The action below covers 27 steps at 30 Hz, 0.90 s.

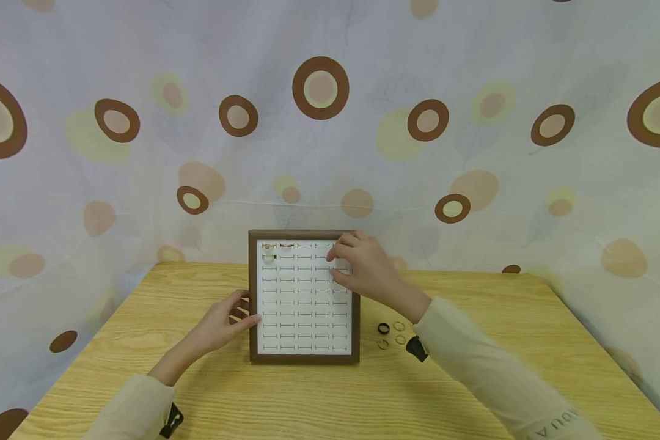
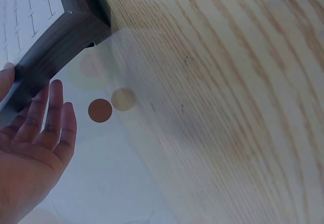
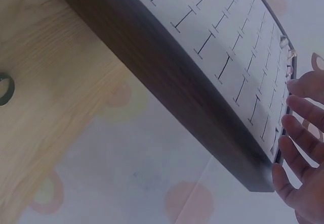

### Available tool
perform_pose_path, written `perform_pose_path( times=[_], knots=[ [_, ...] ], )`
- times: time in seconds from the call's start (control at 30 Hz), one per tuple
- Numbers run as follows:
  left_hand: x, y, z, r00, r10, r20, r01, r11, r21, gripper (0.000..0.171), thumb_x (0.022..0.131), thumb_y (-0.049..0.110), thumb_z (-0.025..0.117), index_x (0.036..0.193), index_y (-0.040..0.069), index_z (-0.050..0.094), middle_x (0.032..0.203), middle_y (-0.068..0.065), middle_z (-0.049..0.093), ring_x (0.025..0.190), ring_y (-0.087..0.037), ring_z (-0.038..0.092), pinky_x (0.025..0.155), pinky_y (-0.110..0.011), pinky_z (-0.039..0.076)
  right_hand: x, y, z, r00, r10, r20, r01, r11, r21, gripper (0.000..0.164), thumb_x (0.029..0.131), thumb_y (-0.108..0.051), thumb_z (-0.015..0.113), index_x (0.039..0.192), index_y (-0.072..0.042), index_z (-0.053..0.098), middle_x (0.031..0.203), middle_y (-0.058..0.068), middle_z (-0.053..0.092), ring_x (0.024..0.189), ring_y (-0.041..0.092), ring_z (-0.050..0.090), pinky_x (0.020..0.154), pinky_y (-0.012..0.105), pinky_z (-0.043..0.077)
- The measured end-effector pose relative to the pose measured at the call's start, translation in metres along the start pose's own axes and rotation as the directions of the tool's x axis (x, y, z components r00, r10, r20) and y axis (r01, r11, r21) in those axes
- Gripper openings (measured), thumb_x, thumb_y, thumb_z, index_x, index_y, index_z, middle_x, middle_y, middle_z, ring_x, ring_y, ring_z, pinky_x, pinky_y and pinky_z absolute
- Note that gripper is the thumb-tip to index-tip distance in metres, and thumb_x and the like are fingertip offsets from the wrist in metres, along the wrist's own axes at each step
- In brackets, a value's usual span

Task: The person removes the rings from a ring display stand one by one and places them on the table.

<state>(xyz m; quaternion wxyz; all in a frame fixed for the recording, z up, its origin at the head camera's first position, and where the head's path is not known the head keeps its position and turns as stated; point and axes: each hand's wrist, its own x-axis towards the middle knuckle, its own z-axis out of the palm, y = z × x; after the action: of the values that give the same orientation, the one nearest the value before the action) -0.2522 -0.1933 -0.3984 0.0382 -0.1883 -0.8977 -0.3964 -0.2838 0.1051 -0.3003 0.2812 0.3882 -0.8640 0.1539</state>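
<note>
A ring display board [image 1: 305,358] with a brown wooden frame and a white slotted insert stands upright on the table. My left hand [image 1: 225,321] holds its left side, thumb on the front and fingers toward the back; in the left wrist view the fingers [image 2: 53,118] reach along the frame's rear. At the upper right of the board is my right hand [image 1: 365,269], its thumb and forefinger apart over the slots. The right wrist view shows its fingers [image 3: 298,138] spread by the top edge, holding nothing visible. Three rings [image 1: 269,258] sit in slots at the top left.
On the wooden table [image 1: 209,391], right of the board, lie a black ring [image 1: 383,328] and several thin metallic rings [image 1: 400,339], close to the right sleeve's cuff. A patterned curtain [image 1: 330,159] hangs behind and along both sides.
</note>
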Motion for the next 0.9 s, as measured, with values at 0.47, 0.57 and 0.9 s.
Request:
perform_pose_path(
  times=[0.47,0.57,0.9],
  knots=[
    [-0.001,0.001,0.000,1.000,0.005,0.007,-0.005,1.000,0.003,0.047,0.087,0.027,0.063,0.120,-0.001,0.047,0.103,-0.017,0.062,0.085,-0.023,0.063,0.071,-0.032,0.054,0.029,-0.026,0.016,1.000,0.017,-0.018,-0.017,1.000,-0.021,0.012,0.079,-0.020,0.069,0.090,-0.015,0.066,0.094,-0.002,0.060,0.089,0.019,0.049,0.078,0.037,0.041],
    [-0.001,0.001,0.001,1.000,0.009,0.006,-0.009,1.000,0.002,0.047,0.087,0.027,0.063,0.121,-0.001,0.047,0.103,-0.017,0.062,0.085,-0.023,0.063,0.071,-0.031,0.054,0.034,-0.031,0.019,0.999,0.017,-0.037,-0.018,0.999,-0.027,0.013,0.079,-0.020,0.069,0.091,-0.015,0.066,0.093,-0.001,0.060,0.088,0.019,0.049,0.075,0.036,0.040],
    [-0.001,0.001,0.000,1.000,0.014,-0.002,-0.014,1.000,0.006,0.047,0.087,0.027,0.063,0.121,-0.001,0.047,0.102,-0.016,0.063,0.084,-0.023,0.064,0.070,-0.032,0.054,0.049,-0.040,0.029,0.996,0.048,-0.079,-0.052,0.998,-0.047,0.012,0.080,-0.019,0.066,0.092,-0.015,0.067,0.093,-0.002,0.060,0.087,0.017,0.048,0.074,0.032,0.038]
  ],
)
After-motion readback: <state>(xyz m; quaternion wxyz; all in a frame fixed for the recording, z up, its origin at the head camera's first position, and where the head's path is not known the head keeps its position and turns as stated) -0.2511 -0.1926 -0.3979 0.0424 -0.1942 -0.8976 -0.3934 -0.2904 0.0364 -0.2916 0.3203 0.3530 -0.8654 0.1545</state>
